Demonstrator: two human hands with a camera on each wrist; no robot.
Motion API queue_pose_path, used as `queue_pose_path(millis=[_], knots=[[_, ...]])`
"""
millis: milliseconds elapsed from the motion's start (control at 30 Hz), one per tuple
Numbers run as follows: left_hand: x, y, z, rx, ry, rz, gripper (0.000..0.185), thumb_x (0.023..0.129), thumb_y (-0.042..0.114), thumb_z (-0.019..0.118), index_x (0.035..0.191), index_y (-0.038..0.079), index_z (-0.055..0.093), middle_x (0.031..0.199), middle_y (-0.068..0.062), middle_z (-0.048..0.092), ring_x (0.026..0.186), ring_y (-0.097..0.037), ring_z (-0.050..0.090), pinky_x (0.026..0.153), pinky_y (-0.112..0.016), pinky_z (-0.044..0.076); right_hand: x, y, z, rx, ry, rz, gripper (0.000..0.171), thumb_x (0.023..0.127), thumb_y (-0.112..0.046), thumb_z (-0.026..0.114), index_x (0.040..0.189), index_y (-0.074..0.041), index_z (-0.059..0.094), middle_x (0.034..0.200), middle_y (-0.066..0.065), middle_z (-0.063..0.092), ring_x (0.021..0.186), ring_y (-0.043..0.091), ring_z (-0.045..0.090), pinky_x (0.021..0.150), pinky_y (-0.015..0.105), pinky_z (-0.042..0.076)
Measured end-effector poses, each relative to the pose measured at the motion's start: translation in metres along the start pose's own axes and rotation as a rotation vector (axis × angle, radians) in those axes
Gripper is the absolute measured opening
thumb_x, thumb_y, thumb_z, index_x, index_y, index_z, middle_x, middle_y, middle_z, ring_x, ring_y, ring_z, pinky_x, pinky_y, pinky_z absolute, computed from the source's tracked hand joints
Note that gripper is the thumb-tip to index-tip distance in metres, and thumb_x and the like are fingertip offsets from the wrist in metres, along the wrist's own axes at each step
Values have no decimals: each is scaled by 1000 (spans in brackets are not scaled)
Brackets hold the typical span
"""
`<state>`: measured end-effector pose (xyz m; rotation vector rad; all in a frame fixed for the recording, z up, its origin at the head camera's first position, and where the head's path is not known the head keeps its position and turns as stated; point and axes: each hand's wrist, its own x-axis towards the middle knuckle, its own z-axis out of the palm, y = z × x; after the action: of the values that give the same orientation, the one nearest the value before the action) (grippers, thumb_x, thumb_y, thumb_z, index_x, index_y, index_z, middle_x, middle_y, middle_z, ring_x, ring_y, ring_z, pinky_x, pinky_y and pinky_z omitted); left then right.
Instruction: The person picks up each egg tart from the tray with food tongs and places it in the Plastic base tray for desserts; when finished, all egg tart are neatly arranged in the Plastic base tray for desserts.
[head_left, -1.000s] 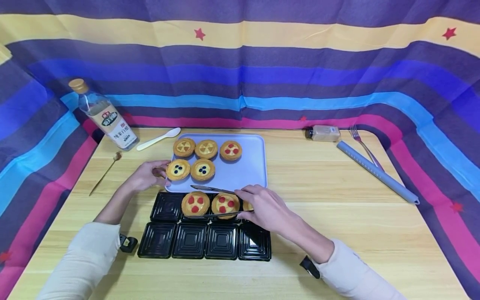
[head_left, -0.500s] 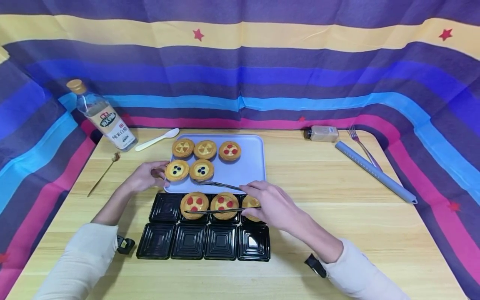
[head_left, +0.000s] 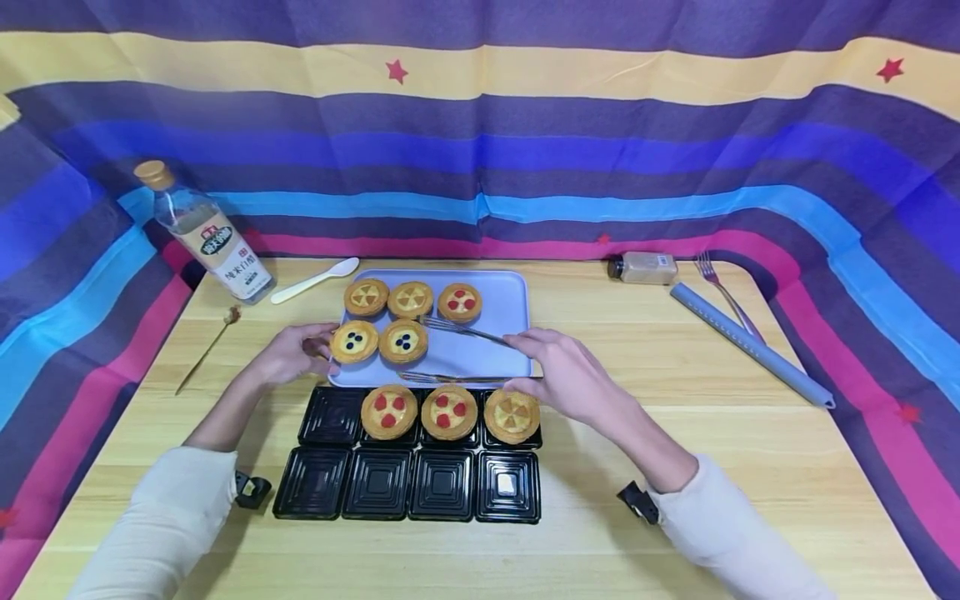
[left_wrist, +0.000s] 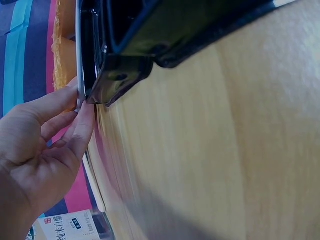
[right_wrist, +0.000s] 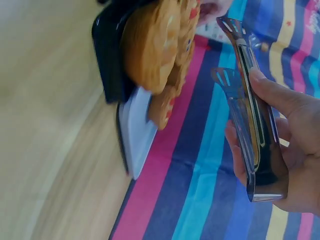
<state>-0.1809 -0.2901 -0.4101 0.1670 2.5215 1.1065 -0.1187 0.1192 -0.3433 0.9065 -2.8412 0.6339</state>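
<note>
1. The wooden table [head_left: 675, 433] has a pale, straight grain.
2. The lavender tray [head_left: 495, 333], a smooth rounded rectangle, carries five round tarts.
3. The black plastic mould [head_left: 408, 483] has eight ribbed square cells; three far-row cells hold tarts.
4. The right hand [head_left: 566, 379] grips shiny metal tongs [head_left: 465, 350] over the tray's near edge; their long axis runs sideways, with the tips pointing left toward the blueberry tart [head_left: 403, 341]. The arms are spread apart and hold nothing.
5. The left hand [head_left: 292, 352], its fingers loosely curled, touches the tray's left rim.
</note>
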Motion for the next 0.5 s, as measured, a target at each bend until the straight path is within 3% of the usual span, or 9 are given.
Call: queue_pose_path(millis=[500], knots=[[-1, 1, 0, -12, 0, -3, 82, 76, 7, 76, 143, -7, 32, 118, -25, 57, 94, -22, 60, 74, -20, 53, 32, 39, 7, -50, 26, 121, 62, 76, -32, 78, 127, -3, 59, 119, 17, 65, 104, 32, 64, 90, 43, 54]])
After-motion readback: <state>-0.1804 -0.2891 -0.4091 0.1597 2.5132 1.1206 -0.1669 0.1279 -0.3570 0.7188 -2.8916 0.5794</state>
